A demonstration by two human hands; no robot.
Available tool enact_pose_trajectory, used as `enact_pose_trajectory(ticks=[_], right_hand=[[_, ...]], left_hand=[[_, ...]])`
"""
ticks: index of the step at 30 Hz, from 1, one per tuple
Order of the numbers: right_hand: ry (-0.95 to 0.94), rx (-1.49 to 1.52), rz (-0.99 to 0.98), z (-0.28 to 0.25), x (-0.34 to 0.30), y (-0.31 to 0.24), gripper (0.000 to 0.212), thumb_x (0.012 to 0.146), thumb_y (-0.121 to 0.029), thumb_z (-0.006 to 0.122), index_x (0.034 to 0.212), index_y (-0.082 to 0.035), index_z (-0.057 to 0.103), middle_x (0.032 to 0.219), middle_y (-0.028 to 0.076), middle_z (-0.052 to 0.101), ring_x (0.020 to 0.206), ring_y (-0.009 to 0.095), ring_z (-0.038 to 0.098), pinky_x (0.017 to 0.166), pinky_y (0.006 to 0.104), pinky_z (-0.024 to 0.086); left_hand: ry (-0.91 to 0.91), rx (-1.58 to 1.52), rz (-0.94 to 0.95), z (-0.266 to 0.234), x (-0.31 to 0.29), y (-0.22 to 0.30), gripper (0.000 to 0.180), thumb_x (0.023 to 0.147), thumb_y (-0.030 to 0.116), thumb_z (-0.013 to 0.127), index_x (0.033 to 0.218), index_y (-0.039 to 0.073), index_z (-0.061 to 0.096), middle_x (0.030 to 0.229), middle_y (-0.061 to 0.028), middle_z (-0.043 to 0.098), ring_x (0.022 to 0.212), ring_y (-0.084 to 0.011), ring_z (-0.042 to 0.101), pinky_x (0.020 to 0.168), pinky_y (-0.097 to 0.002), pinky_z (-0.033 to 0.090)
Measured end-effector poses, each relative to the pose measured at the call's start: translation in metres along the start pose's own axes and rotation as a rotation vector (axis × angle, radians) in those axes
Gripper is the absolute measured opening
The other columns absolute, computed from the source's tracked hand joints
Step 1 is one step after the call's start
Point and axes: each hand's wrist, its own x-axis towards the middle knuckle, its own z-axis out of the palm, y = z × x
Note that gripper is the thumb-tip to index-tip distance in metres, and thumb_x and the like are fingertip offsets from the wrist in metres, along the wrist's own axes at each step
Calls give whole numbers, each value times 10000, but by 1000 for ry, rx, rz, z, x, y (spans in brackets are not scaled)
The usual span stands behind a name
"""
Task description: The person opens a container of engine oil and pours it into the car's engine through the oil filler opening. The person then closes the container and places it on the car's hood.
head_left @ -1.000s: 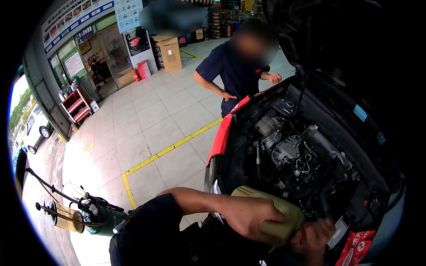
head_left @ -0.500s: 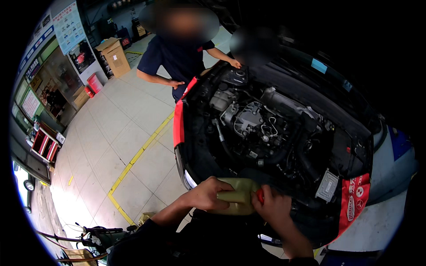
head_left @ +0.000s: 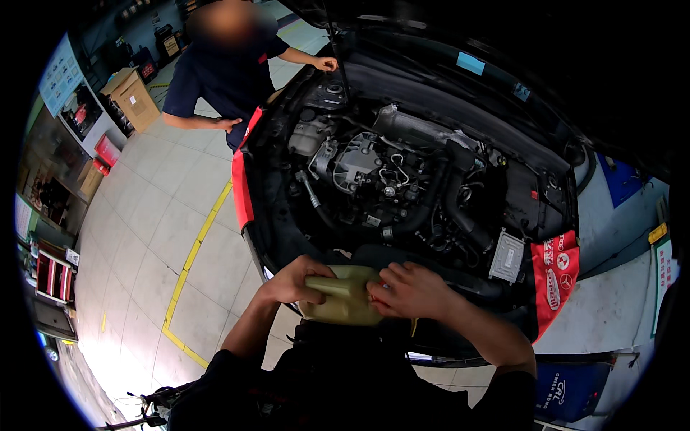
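Note:
An olive-yellow plastic jug (head_left: 343, 307) is held on its side, low in front of my body at the front edge of the open car engine bay. My left hand (head_left: 295, 281) wraps around its moulded handle, with fingers and thumb closed. At the jug's right end, my right hand (head_left: 411, 290) is closed over the neck, fingers gripping the red cap (head_left: 371, 292). Only a sliver of that cap shows between the fingers. Beyond the jug lies the engine (head_left: 366, 165), with its pipes and hoses uncovered.
Red fender covers (head_left: 553, 287) drape the car's edges. Across the left fender stands a person in a dark shirt (head_left: 215, 82), one hand over the bay. A prop rod (head_left: 336, 57) rises under the hood. A blue case (head_left: 568, 391) sits low right; a yellow line (head_left: 188, 266) crosses the tiles.
My view has shifted right, so the car and person appear farther left. My right forearm now comes in more from the side, its fingers covering more of the red cap. Both hands keep hold.

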Motion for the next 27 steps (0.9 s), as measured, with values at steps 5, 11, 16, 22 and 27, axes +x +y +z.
enact_pose_trajectory(ticks=[5, 11, 16, 22, 27], right_hand=[[307, 311, 323, 10, -8, 9, 202, 949, -258, 647, 1095, -118, 656, 874, 50, 595, 695, 195, 588, 620, 311, 500], [662, 1461, 1046, 67, -23, 1, 314, 1108, -206, 370, 1126, -38, 635, 760, 29, 590, 632, 93, 526, 551, 273, 417], [529, 1550, 1146, 75, -21, -15, 336, 1114, -204, 368, 1227, -50, 644, 690, 31, 561, 600, 96, 510, 555, 256, 408], [497, 1524, 1089, 74, -9, -27, 321, 1124, -186, 421, 1329, -51, 628, 691, 20, 552, 605, 87, 502, 561, 261, 412], [488, 1423, 1084, 81, -6, -29, 311, 1107, -146, 518, 1395, -71, 608, 713, -11, 558, 625, 61, 503, 573, 259, 408]], left_hand=[[43, -29, -42, -15, 6, -3, 398, 685, 26, 750, 1071, -70, 758, 853, -57, 736, 782, -115, 671, 705, -255, 513], [44, -153, -55, -27, 13, -12, 295, 805, 70, 749, 1060, -77, 750, 712, -27, 663, 574, -70, 569, 529, -231, 394], [65, -202, -55, -36, 23, -15, 239, 949, 144, 736, 1031, -79, 755, 605, -15, 588, 487, -69, 491, 491, -252, 341], [222, -14, -27, -51, 37, -14, 229, 956, 173, 728, 979, -52, 762, 704, -38, 663, 580, -98, 606, 571, -247, 447], [212, 152, 0, -45, 46, 11, 194, 929, 155, 775, 962, -36, 759, 803, -55, 717, 653, -118, 670, 627, -256, 532]])
